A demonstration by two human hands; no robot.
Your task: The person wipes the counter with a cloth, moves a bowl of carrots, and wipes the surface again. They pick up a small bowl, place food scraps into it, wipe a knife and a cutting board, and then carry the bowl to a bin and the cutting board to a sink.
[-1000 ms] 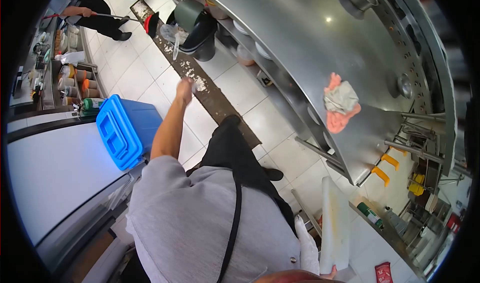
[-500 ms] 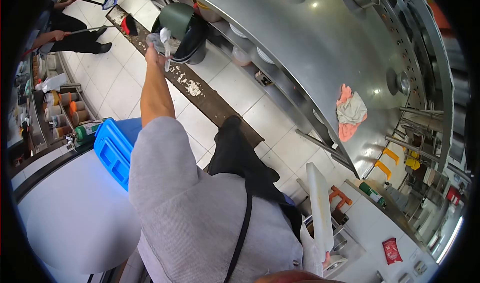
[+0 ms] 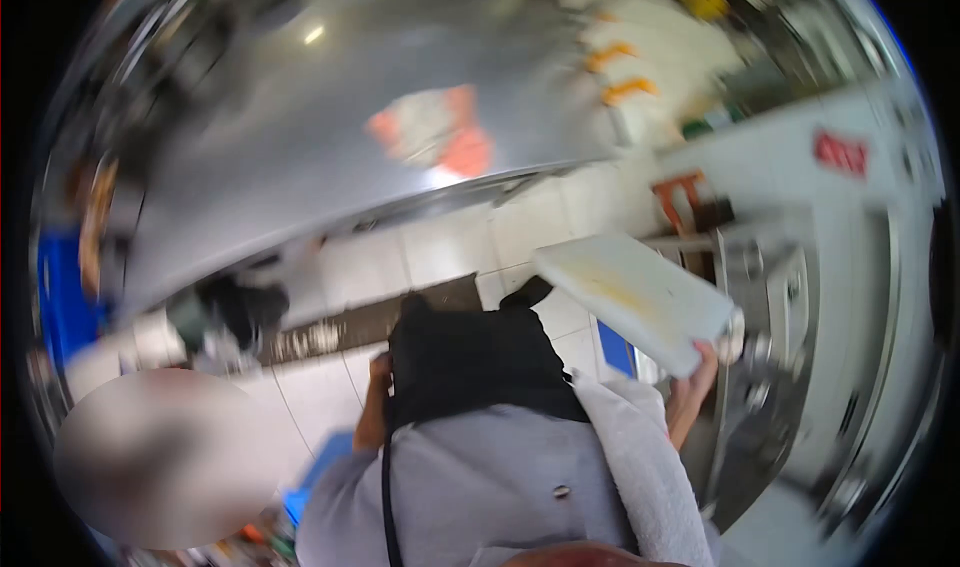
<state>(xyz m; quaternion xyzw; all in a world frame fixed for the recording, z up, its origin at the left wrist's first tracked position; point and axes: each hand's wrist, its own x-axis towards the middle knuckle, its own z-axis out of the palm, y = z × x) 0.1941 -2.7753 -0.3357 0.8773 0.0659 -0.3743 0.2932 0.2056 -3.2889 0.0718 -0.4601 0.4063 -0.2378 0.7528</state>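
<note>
A white cutting board [image 3: 635, 292] with a yellow stain is held tilted at my right side. My right hand [image 3: 704, 362] is closed on its lower corner, and a whitish lump [image 3: 736, 335] shows beside that corner. My left hand [image 3: 380, 371] hangs low beside my black apron [image 3: 470, 362]. Its fingers are blurred and partly hidden, so I cannot make out their shape. Over on the left is the dark-lined bin [image 3: 245, 305], with pale, clear plastic [image 3: 228, 352] by it.
A steel table [image 3: 300, 157] spans the space ahead, with a pink and white cloth [image 3: 430, 132] on it. To the right is a steel sink unit [image 3: 765, 367]. A dark, soiled strip [image 3: 340, 337] crosses the tiled floor. A red packet [image 3: 840, 153] lies at the far right.
My view has swung to the right. My left arm has drawn back from the bin to my side, and the plastic no longer shows in that hand. My right hand has come into view on the board.
</note>
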